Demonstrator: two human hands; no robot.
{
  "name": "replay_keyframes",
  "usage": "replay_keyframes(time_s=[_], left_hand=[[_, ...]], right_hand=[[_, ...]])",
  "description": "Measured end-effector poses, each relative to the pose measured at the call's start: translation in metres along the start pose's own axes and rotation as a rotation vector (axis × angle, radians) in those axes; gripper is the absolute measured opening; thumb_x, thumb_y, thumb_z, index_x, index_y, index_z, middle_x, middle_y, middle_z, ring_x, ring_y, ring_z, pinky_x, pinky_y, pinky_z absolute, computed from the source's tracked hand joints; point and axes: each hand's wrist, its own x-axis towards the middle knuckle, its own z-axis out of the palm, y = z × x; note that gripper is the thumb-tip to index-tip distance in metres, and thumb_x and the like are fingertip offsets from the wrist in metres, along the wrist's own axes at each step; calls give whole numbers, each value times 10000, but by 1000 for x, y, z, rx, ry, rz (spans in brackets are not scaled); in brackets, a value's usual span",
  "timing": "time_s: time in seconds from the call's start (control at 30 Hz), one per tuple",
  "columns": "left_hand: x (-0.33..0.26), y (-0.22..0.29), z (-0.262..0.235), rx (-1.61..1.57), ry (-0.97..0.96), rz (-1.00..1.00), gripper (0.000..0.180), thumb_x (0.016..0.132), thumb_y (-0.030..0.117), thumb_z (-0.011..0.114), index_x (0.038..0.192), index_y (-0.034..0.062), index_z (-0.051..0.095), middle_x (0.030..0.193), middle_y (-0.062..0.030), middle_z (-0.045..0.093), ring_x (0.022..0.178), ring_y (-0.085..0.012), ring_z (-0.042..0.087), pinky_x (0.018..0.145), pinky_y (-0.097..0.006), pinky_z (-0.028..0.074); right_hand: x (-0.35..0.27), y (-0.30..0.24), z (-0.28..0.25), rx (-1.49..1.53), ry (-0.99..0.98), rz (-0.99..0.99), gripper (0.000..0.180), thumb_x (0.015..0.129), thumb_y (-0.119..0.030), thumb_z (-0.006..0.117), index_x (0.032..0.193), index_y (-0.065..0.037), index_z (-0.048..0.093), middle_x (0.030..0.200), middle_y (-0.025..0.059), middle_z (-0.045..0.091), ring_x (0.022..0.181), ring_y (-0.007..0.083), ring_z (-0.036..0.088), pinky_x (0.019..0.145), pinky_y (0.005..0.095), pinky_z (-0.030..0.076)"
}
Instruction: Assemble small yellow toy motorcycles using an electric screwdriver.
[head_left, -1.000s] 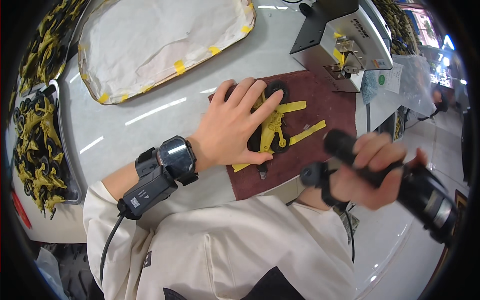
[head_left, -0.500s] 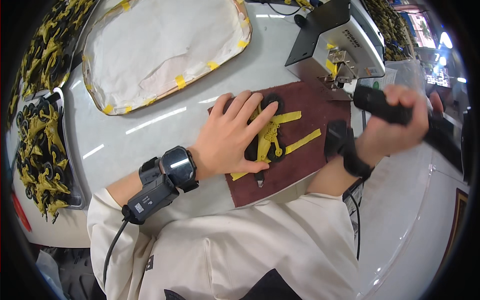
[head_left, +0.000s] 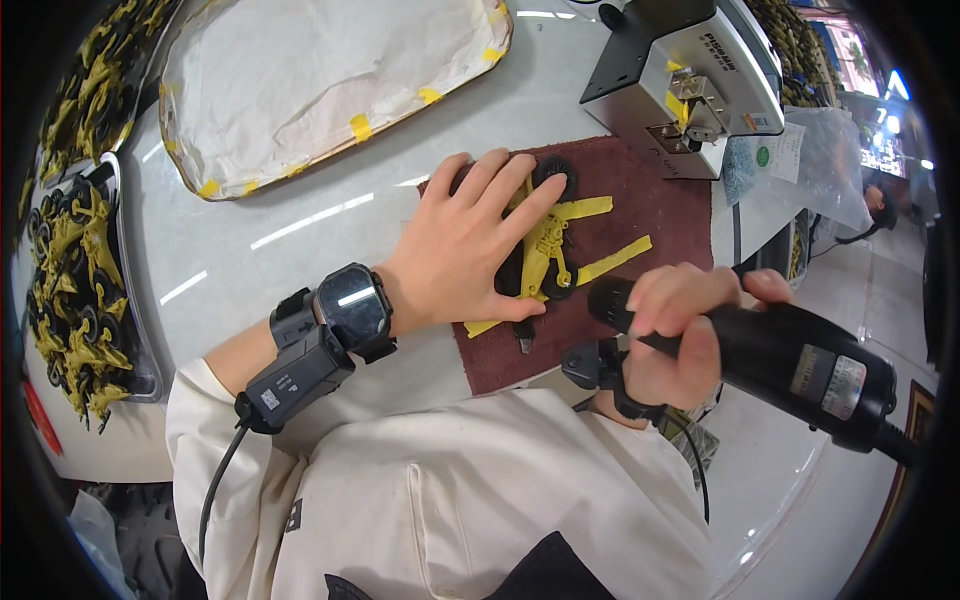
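My left hand (head_left: 465,235) lies spread over a yellow toy motorcycle (head_left: 545,240) with black wheels, pressing it against a dark red cloth (head_left: 650,190). The palm and fingers hide part of the toy. Yellow tape strips (head_left: 615,260) stick out from beneath it, and near my thumb a small dark piece with a grey tip (head_left: 524,336) rests on the cloth. My right hand (head_left: 680,330) is wrapped round a black corded electric screwdriver (head_left: 790,360), held above the cloth's right front corner. Its ribbed front end points left toward the toy; no bit can be made out.
A white and black boxy machine (head_left: 740,70) with a metal mechanism stands beyond the cloth. At the back left is a large paper-lined tray (head_left: 360,128); farther left a metal tray (head_left: 152,350) holds several similar toys. A clear plastic bag (head_left: 835,165) lies right of the machine.
My right hand has brought the screwdriver away from the machine, down and left toward the toy. My left hand stays spread on the toy.
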Motion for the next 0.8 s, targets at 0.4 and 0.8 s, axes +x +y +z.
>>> replay_keyframes(time_s=[0.4, 0.8], left_hand=[[0, 0, -1, -11, 0, 2, 975, 547, 532, 729, 1353, 108, 381, 1287, -159, 405, 1204, -323, 386, 982, -486, 294], [1, 0, -2, -7, -10, 2, 973, 554, 540, 726, 1356, 114, 379, 1290, -159, 402, 1209, -325, 381, 984, -488, 290]], right_hand=[[2, -4, 0, 142, 39, -115, 493, 770, -98, 480, 1217, -21, 288, 607, 90, 465, 413, 180, 422, 429, 329, 405], [1, 13, -22, 198, -210, 39, 485, 802, 42, 566, 1192, -59, 295, 752, 137, 576, 571, 240, 576, 586, 393, 518]])
